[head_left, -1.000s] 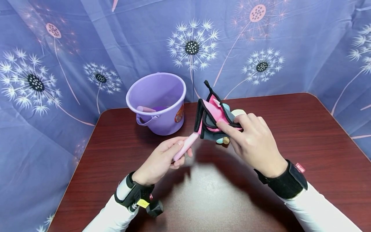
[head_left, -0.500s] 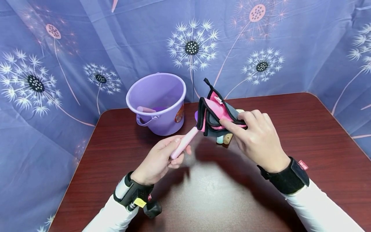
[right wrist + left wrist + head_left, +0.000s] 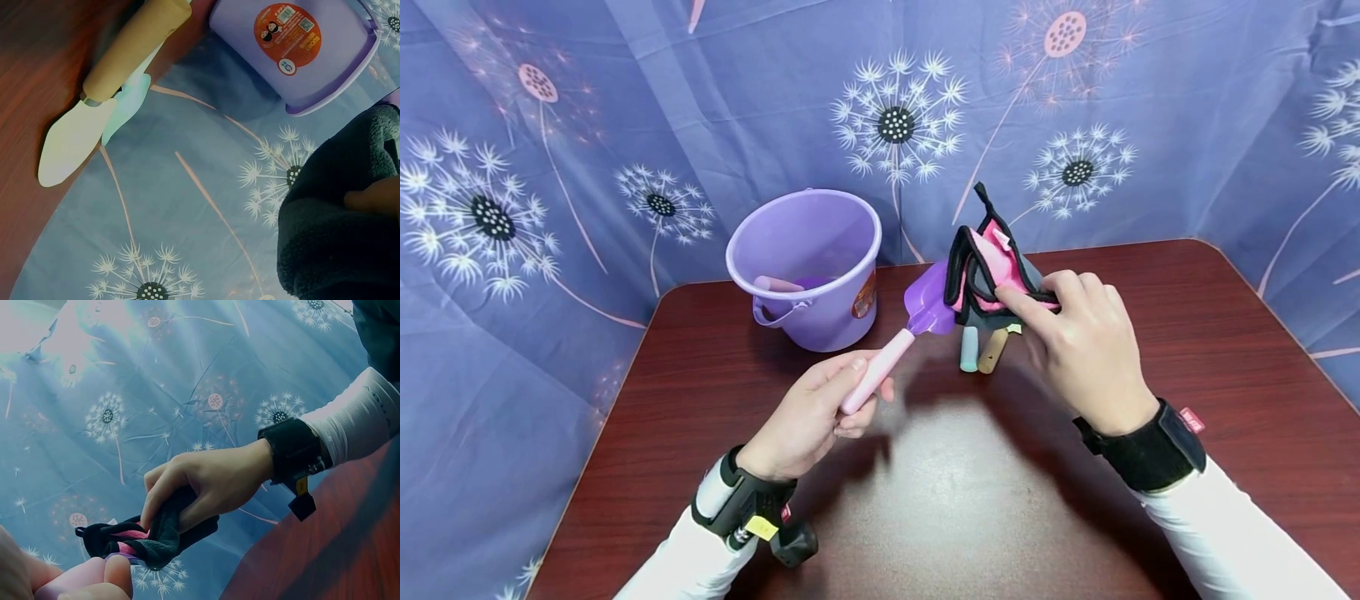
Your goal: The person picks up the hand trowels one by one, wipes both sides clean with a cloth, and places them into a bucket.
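My left hand (image 3: 808,412) grips the pale pink handle of a small garden trowel (image 3: 880,371) with a purple blade, tilted up to the right. My right hand (image 3: 1086,342) pinches a folded cloth (image 3: 1000,265), pink and grey with black edging and a hanging loop. The cloth is at the blade's right side and covers part of it; whether they touch I cannot tell. In the left wrist view, the right fingers curl over the cloth (image 3: 165,534). The right wrist view shows its dark grey side.
A purple bucket (image 3: 835,325) stands at the back left, a pink-handled tool (image 3: 777,284) inside it. Behind the cloth lie a wooden-handled trowel (image 3: 137,50) with a cream blade and a teal one (image 3: 129,107). A patterned blue curtain (image 3: 760,100) hangs behind the table.
The cloth and my right hand have moved right and slightly up, uncovering much of the purple blade. The handles of the lying trowels show more. My left hand has barely shifted.
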{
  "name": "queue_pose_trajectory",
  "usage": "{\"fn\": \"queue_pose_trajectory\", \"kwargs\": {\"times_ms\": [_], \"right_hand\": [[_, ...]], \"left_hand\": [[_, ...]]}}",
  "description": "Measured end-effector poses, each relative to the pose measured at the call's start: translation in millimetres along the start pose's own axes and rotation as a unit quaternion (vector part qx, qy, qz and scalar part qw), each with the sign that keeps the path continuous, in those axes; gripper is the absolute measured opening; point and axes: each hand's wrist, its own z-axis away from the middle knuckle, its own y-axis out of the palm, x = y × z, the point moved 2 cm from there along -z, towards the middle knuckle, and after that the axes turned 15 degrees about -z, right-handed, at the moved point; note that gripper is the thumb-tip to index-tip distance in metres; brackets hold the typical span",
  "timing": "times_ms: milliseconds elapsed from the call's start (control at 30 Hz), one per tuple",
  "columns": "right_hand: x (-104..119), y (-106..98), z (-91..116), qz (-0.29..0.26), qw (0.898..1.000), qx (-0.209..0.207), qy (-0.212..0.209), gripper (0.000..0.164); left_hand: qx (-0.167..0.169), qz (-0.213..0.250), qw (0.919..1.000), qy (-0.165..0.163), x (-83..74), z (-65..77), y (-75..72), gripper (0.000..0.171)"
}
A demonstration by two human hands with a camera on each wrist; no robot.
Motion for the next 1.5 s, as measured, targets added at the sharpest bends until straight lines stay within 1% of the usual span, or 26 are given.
{"fn": "queue_pose_trajectory", "kwargs": {"times_ms": [100, 233, 467, 700, 867, 1000, 1233, 1367, 1500], "right_hand": [[0, -1, -1, 0.008, 1.0, 0.0, 0.01, 0.039], [0, -2, -2, 0.012, 1.0, 0.001, 0.021, 0.036], [-2, -4, 0, 0.019, 0.999, 0.006, 0.043, 0.037], [-1, -5, -1, 0.019, 0.999, 0.008, 0.045, 0.038], [2, -4, -2, 0.011, 0.999, 0.008, 0.034, 0.036], [7, 0, -2, 0.001, 1.0, 0.009, 0.014, 0.039], [18, 9, 0, -0.01, 0.999, 0.033, -0.022, 0.042], [22, 10, -1, -0.011, 0.998, 0.048, -0.033, 0.043], [25, 9, -2, -0.014, 0.997, 0.055, -0.043, 0.04]], "left_hand": [[-0.004, -0.016, 0.9999, 0.004, -0.2, 0.8, 1.1, 0.035], [-0.005, -0.04, 0.9991, 0.009, -0.6, 1.5, 2.4, 0.034], [-0.01, -0.096, 0.9953, 0.003, -0.8, 1.6, 4.7, 0.033], [0.001, -0.113, 0.9936, -0.001, 0.0, 1.6, 7.3, 0.03], [0.005, -0.112, 0.9936, -0.007, 0.6, 2.0, 8.7, 0.031], [0.005, -0.116, 0.9932, -0.009, 2.4, 1.3, 9.0, 0.031], [-0.004, -0.125, 0.992, -0.021, 5.9, 0.7, 7.6, 0.03], [-0.007, -0.123, 0.992, -0.028, 6.1, 1.0, 7.6, 0.03], [-0.009, -0.127, 0.9913, -0.033, 5.8, 0.7, 8.0, 0.03]]}}
